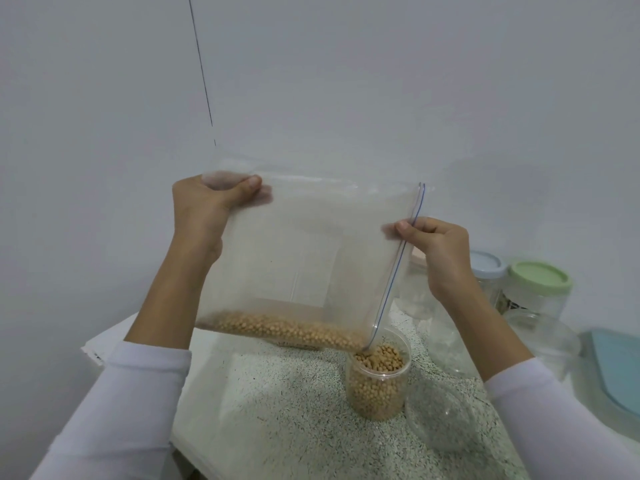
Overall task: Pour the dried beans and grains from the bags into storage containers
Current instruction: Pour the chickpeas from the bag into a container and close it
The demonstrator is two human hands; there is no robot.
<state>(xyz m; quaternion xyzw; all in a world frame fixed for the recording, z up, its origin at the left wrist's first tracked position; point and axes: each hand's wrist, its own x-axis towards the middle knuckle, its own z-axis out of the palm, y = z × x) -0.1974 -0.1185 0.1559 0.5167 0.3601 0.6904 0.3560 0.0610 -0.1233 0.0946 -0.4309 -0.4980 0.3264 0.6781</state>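
Note:
A clear zip bag is held tilted above the counter, its blue zip edge pointing down to the right. Tan dried beans lie along its low side and spill from the corner into an open clear jar, which is nearly full. My left hand grips the bag's upper left corner. My right hand pinches the zip edge on the right.
The speckled counter runs against a white wall. Empty clear jars stand right of the filled one. Further right are jars with a green lid and a pale blue lid, and a teal lid.

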